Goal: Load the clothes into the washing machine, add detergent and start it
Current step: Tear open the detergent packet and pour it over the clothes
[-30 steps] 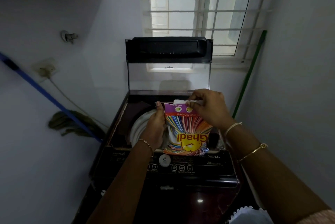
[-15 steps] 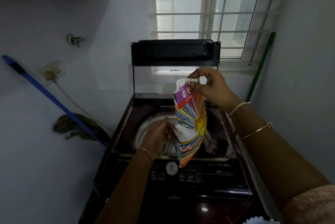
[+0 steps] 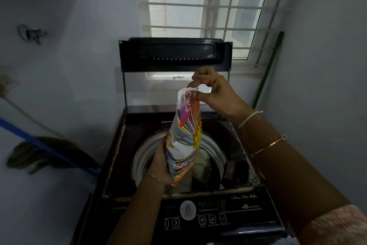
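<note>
Detergent pouch (image 3: 184,141) hangs tilted above the drum (image 3: 143,157), right hand (image 3: 214,91) pinching its top corner and left hand (image 3: 159,165) gripping its lower end; soft, crinkly and probably light, it seems best held at both ends.

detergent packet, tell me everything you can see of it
The detergent packet is a glossy plastic pouch with multicoloured rays, a purple band near the top and a white upper edge. It hangs roughly upright, turned nearly edge-on, above the open washing machine tub. The right hand pinches its top corner; the left hand holds its lower end.
</note>
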Demonstrator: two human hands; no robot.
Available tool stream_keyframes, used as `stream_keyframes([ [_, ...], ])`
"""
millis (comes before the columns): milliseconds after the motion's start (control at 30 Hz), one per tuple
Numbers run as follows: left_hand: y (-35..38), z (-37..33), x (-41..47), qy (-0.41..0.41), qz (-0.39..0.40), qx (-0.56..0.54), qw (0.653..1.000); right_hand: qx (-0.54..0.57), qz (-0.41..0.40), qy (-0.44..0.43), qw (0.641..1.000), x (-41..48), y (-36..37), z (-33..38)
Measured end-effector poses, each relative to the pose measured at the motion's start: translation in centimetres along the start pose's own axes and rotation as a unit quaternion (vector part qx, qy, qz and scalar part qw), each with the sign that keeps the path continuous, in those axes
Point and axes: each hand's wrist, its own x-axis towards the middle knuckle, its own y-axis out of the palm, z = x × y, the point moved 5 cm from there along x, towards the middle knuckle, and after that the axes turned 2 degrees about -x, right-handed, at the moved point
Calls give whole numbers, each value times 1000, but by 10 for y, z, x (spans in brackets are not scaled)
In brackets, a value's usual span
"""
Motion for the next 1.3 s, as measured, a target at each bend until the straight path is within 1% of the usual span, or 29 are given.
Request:
stream_keyframes([
  [67,-16,-1,13,1,-58,-23,998,-2,-27,24,999,-5,-5,-16],
  [100,-18,-3,18,5,-71,-26,997,4,-38,38,999,-9,-7,-22],
  [200,-18,-1,26,-12,-23,-45,999,25,-43,87,995,-24,-13,-38],
  [267,-30,1,32,-13,-5,-48,999,68,-36,127,989,-36,-13,-51],
  [300,-35,5,36,-27,6,-46,999,101,-39,151,983,-42,-13,-59],
  [367,-47,12,43,-41,2,-38,998,144,-51,201,968,-54,-15,-76],
  [433,-54,20,49,-45,0,-25,999,175,-32,243,954,-67,-19,-93],
  [500,-61,21,54,-32,-25,1,999,209,9,301,930,-82,-24,-106],
  [567,-64,22,57,-22,-47,24,998,206,39,352,912,-96,-31,-117],
  [667,-76,25,62,-17,-91,42,995,219,25,409,886,-115,-37,-135],
  [733,-87,25,65,-15,-133,58,989,211,23,427,879,-124,-36,-148],
  [867,-92,28,70,-3,-148,92,985,192,22,443,875,-140,-29,-171],
  [967,-97,29,70,41,-174,127,976,182,27,437,880,-153,-28,-186],
  [1100,-112,25,73,98,-240,198,945,177,22,440,880,-166,-30,-198],
  [1200,-109,24,73,122,-256,221,933,180,-4,445,877,-174,-30,-205],
  [1300,-103,25,71,121,-254,238,930,177,-15,456,872,-183,-28,-215],
])
